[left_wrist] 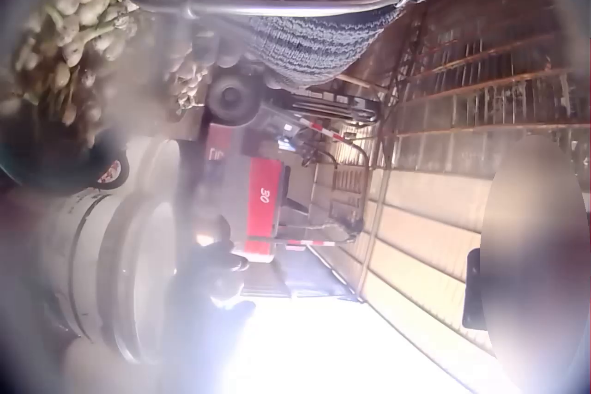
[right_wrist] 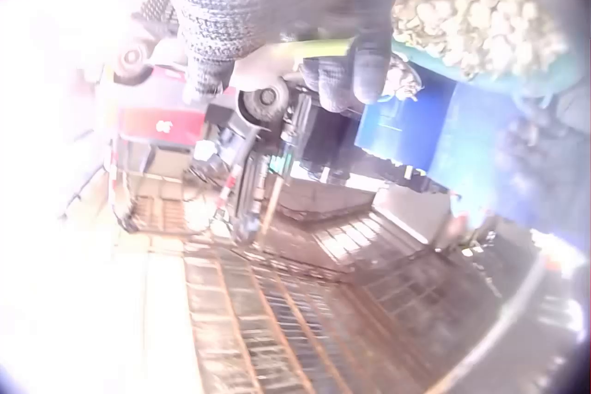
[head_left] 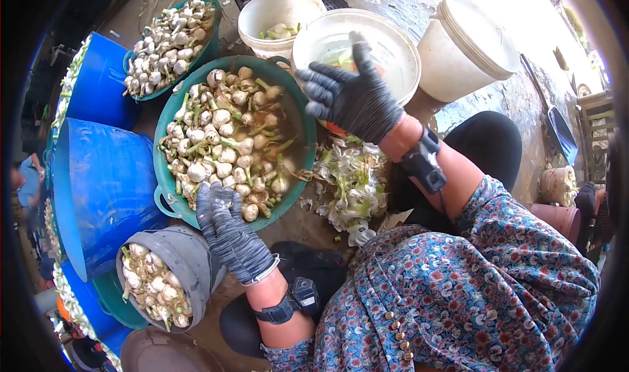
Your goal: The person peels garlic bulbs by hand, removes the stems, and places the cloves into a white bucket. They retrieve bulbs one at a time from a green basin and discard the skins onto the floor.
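A green basin [head_left: 296, 110] in the head view holds several garlic bulbs [head_left: 223, 136] in murky water. My left hand [head_left: 219, 208], in a grey knit glove, reaches over the basin's near rim, its fingers lying straight on the bulbs. My right hand [head_left: 341, 93], in a black glove, hovers over a wide white bucket [head_left: 393, 51]. In the right wrist view its thumb and fingers [right_wrist: 365, 66] curl round a pale garlic bulb [right_wrist: 268, 66] with a green stalk. The left wrist view shows only the glove cuff [left_wrist: 286, 15] and blurred garlic.
A teal basin of garlic [head_left: 170, 44] sits far left, beside blue tubs [head_left: 105, 182]. A grey bucket of cleaned bulbs [head_left: 164, 280] stands by my left wrist. Garlic trimmings [head_left: 350, 182] lie on the wet ground. More white buckets [head_left: 278, 11] [head_left: 465, 51] stand behind.
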Demonstrator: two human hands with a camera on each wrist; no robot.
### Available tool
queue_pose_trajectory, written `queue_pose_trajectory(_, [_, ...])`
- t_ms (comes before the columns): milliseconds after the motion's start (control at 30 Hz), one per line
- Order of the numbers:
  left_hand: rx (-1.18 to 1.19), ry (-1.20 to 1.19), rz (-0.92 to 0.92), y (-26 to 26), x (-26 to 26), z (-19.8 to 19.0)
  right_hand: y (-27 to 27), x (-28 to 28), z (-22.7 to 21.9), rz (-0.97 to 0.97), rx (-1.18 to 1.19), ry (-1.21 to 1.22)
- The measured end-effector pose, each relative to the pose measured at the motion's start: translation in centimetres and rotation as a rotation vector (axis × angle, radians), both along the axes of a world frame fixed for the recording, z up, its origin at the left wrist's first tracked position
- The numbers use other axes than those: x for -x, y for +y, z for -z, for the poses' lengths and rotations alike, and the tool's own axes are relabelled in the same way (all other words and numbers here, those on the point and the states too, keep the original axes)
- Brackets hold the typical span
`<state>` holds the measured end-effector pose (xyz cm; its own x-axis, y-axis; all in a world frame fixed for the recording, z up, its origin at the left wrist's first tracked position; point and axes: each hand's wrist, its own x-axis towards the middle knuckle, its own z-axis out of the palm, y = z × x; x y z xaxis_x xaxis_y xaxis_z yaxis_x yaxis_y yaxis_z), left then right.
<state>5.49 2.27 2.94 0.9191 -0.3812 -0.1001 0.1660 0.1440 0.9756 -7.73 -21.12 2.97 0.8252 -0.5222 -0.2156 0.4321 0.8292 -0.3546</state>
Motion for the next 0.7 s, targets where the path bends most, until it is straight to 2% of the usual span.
queue_pose_trajectory(33, [0.000, 0.007, -0.008, -0.1, -0.1, -0.3, 0.5, -1.2, 1.2, -0.056, 0.091, 0.072])
queue_pose_trajectory(100, [-0.075, 0.043, -0.031, -0.4, 0.2, -0.3, 2.0, -3.8, 4.2, -0.310, 0.559, 0.549])
queue_pose_trajectory(133, [-0.068, 0.061, -0.012, -0.4, 0.1, 0.0, 2.8, -5.0, 5.4, -0.401, 0.921, 0.760])
queue_pose_trajectory(167, [-0.072, 0.064, -0.022, -0.3, 0.0, 0.3, 2.8, -7.0, 10.9, -0.411, 1.321, 0.920])
queue_pose_trajectory(200, [-0.065, 0.069, 0.012, -0.3, 0.0, 0.5, 3.4, -8.2, 13.3, -0.439, 1.626, 1.100])
queue_pose_trajectory(233, [-0.058, 0.076, 0.047, -0.2, 0.1, 0.7, 3.7, -9.1, 14.8, -0.448, 1.627, 1.095])
queue_pose_trajectory(300, [-0.035, 0.054, 0.055, 0.0, 0.0, 0.9, 4.0, -10.6, 14.6, -0.737, 1.787, 1.338])
queue_pose_trajectory(333, [-0.038, 0.077, 0.069, 0.1, -0.1, 1.2, 3.8, -10.9, 14.5, -0.938, 1.860, 1.332])
queue_pose_trajectory(433, [-0.048, 0.094, 0.076, 0.5, -0.7, 2.2, 3.1, -10.8, 16.5, -0.842, 1.852, 1.244])
queue_pose_trajectory(467, [-0.040, 0.172, 0.086, 0.6, -0.9, 2.9, 3.0, -10.2, 16.5, -0.841, 1.860, 1.243])
queue_pose_trajectory(533, [-0.053, 0.318, 0.103, 0.4, -1.1, 3.9, 2.9, -8.4, 16.3, -0.477, 1.561, 1.065])
queue_pose_trajectory(567, [-0.046, 0.317, 0.105, 0.1, -1.0, 4.3, 3.0, -7.1, 15.3, -0.473, 1.566, 1.069])
queue_pose_trajectory(633, [-0.186, 0.701, 0.213, -0.5, -1.2, 5.4, 3.5, -4.2, 12.1, -0.502, 0.942, 0.664])
queue_pose_trajectory(667, [-0.115, 0.819, 0.358, 0.0, -1.4, 7.7, 3.9, -3.0, 11.0, -0.488, 0.890, 0.568])
queue_pose_trajectory(700, [-0.119, 0.811, 0.371, -0.2, -0.6, 7.2, 4.4, -2.1, 10.3, -0.473, 0.838, 0.470])
